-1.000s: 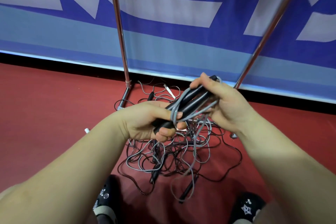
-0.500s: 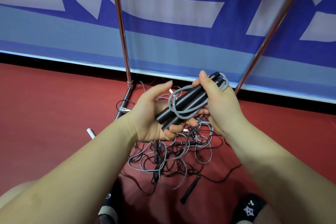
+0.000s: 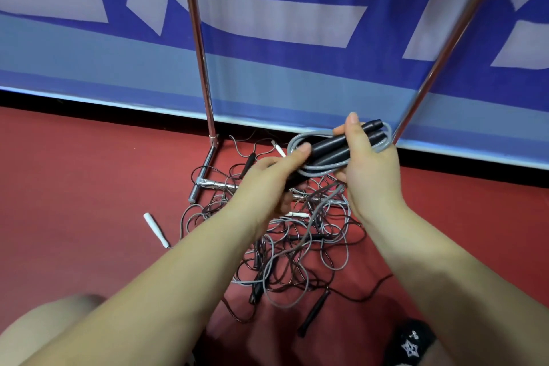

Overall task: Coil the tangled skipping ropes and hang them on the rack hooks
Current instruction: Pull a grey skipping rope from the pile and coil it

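Just right of the frame's centre, the right hand (image 3: 368, 166) clasps a pair of black cylindrical skipping-rope handles (image 3: 341, 147) laid side by side, thumb across their top, with the grey plastic-coated cord (image 3: 303, 140) looped round them in a few turns. The left hand (image 3: 267, 184) grips the lower end of the same handles, its thumb pressing the cord's loops flat. A tail of the grey cord drops from under the handles into the tangled heap of grey and black ropes (image 3: 285, 246) on the red floor (image 3: 89, 187), below centre. The chrome rack's two upright poles (image 3: 196, 38) rise at upper centre and upper right; no hooks are in view. The likely trouble is that hanging tail: if it is still caught in the heap, lifting the bundle could drag other ropes up or pull the loops loose. The turns also look slack, so easing either grip could let them spring off the handles.
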{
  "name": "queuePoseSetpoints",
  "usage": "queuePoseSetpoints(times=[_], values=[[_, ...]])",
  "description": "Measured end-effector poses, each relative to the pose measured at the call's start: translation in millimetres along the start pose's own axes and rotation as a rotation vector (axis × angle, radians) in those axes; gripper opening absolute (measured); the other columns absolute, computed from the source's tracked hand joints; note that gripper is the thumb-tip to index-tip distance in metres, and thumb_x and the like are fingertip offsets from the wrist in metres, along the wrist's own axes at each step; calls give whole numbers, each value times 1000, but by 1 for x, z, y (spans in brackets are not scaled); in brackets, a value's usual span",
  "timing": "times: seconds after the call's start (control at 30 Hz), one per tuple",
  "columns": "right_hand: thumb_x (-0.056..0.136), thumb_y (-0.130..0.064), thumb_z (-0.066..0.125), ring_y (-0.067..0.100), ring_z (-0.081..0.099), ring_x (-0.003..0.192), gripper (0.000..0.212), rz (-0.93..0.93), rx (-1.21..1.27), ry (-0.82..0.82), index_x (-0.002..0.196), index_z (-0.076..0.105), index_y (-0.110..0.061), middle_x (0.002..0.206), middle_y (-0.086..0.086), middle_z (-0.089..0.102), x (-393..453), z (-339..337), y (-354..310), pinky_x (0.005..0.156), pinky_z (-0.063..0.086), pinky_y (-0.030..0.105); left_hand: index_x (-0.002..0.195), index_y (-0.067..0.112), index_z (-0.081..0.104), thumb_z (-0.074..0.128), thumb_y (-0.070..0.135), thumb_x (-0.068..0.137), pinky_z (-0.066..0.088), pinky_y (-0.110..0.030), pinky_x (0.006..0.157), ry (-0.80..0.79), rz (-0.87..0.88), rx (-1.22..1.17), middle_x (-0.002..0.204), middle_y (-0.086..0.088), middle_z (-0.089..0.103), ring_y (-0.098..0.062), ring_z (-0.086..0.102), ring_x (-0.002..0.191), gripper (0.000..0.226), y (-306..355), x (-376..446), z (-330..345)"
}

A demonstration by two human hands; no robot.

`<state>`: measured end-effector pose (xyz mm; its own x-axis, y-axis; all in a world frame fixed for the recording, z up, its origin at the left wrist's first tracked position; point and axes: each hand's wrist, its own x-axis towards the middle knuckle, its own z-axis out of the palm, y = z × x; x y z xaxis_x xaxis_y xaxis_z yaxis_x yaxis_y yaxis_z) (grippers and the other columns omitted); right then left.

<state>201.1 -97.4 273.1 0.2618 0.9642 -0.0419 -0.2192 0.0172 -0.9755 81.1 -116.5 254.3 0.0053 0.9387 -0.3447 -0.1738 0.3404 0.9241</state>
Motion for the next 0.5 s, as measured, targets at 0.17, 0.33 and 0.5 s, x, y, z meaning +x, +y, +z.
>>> queuePoseSetpoints(times=[0.17,0.33,0.5], values=[[96,-34,52,6,32,38,33,134,129,-74,68,58,-17,60,4,44,2,3,-3,35,25,15,104,11,59,57,38,92,28,-23,44,155,216,131,69,2,59,0,40,34,29,5,2,-4],[94,-50,45,5,21,36,42,354,206,-197,72,60,-17,57,-4,49,4,0,-5,35,18,16,116,18,59,49,36,97,35,-19,52,168,382,348,71,8,59,3,48,47,28,8,1,-6],[94,-54,38,5,23,39,48,485,229,-365,99,68,-16,77,-3,60,3,0,-2,39,18,17,116,19,64,48,32,98,39,-22,68,188,473,379,74,16,57,0,50,65,27,11,2,-13]])
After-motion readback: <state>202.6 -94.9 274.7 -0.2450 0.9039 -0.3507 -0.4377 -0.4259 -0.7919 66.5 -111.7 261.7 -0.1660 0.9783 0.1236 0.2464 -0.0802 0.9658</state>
